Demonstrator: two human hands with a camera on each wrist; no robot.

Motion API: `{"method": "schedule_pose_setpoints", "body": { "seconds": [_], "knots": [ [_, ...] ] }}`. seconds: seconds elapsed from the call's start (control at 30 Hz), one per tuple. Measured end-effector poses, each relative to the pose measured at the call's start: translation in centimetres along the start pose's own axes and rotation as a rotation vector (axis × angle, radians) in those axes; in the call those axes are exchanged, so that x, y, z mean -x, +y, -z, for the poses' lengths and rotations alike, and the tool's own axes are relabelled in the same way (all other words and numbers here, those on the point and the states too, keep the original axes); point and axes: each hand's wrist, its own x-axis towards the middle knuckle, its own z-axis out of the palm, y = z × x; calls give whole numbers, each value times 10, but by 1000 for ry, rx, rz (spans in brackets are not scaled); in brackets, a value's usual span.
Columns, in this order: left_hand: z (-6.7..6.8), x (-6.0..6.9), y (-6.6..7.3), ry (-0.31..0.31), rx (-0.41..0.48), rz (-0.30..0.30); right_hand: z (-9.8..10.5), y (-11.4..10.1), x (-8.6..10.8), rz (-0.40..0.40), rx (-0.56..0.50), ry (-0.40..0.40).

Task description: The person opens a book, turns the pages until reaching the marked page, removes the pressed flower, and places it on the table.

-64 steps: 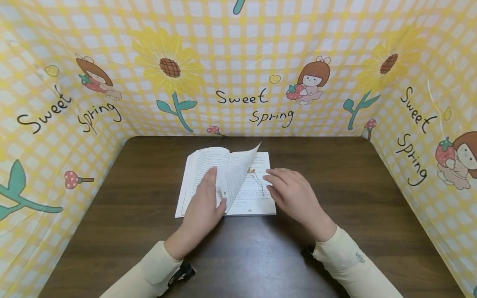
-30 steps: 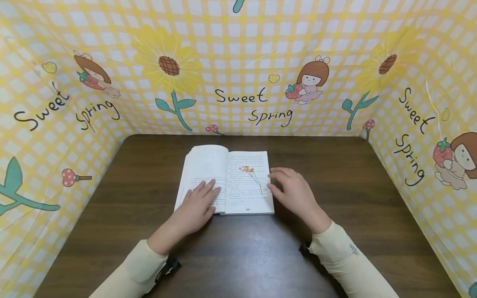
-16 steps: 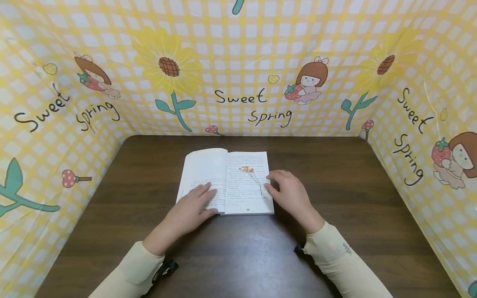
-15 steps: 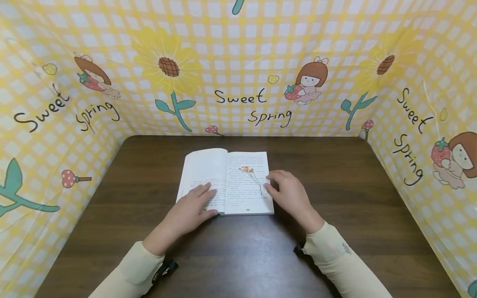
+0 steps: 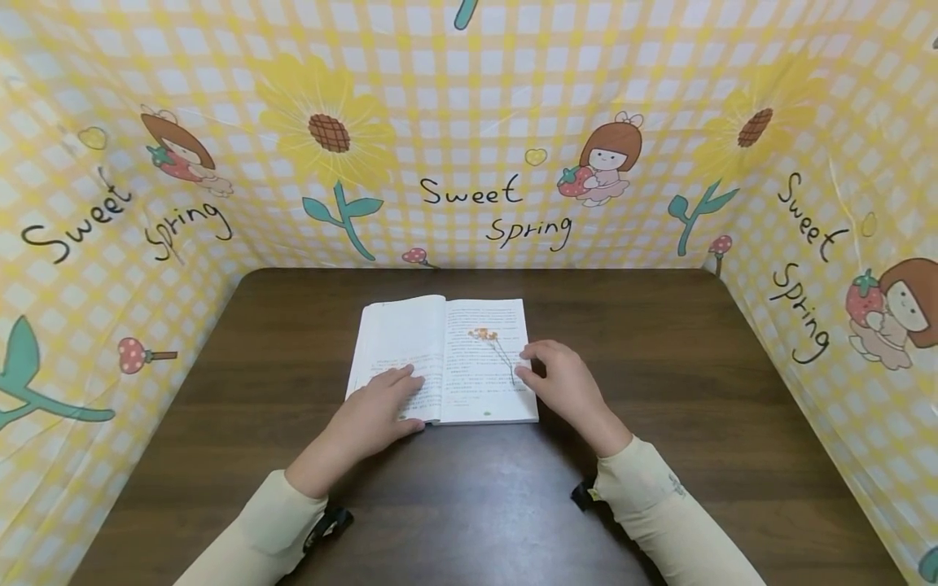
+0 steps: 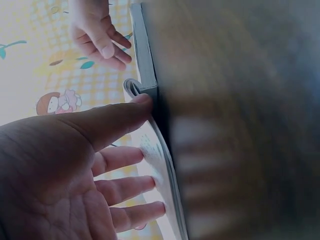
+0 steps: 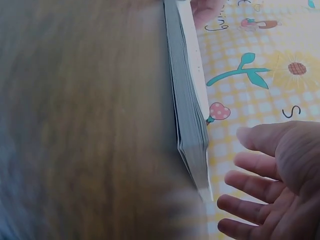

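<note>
An open book [image 5: 406,325] lies on the table in the head view. On its right-hand page is a thin-stemmed dried flower [image 5: 484,334] with small orange blossoms. My left hand [image 5: 370,413] rests on the lower part of the left-hand page; in the left wrist view its fingers [image 6: 131,216] are extended against the paper and the thumb is at the book's lower edge. My right hand [image 5: 570,384] is at the right edge of the book, near the flower's stem. The right wrist view shows its loosely spread fingers [image 7: 255,185] with nothing between them, apart from the book.
The dark wooden table [image 5: 469,505] extends around the book. A yellow checked cloth [image 5: 469,106] printed with sunflowers and cartoon figures hangs along the back and both sides. Black bands [image 5: 327,527] show at both wrists.
A raised page that partly covered the flower has gone over to the left under my left hand, and the flower is uncovered. My right hand has shifted slightly left and nearer.
</note>
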Motion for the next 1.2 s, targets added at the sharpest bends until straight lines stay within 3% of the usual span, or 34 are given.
{"method": "schedule_pose_setpoints", "body": {
  "seconds": [0.43,0.9,1.2],
  "knots": [
    [-1,-5,1,-33,-5,32,-14,5,0,8,-28,-39],
    [0,-4,5,-40,-8,52,-30,13,1,13,-30,87],
    [-2,-4,4,-42,-8,53,-27,2,4,-14,86,158]
  ]
}}
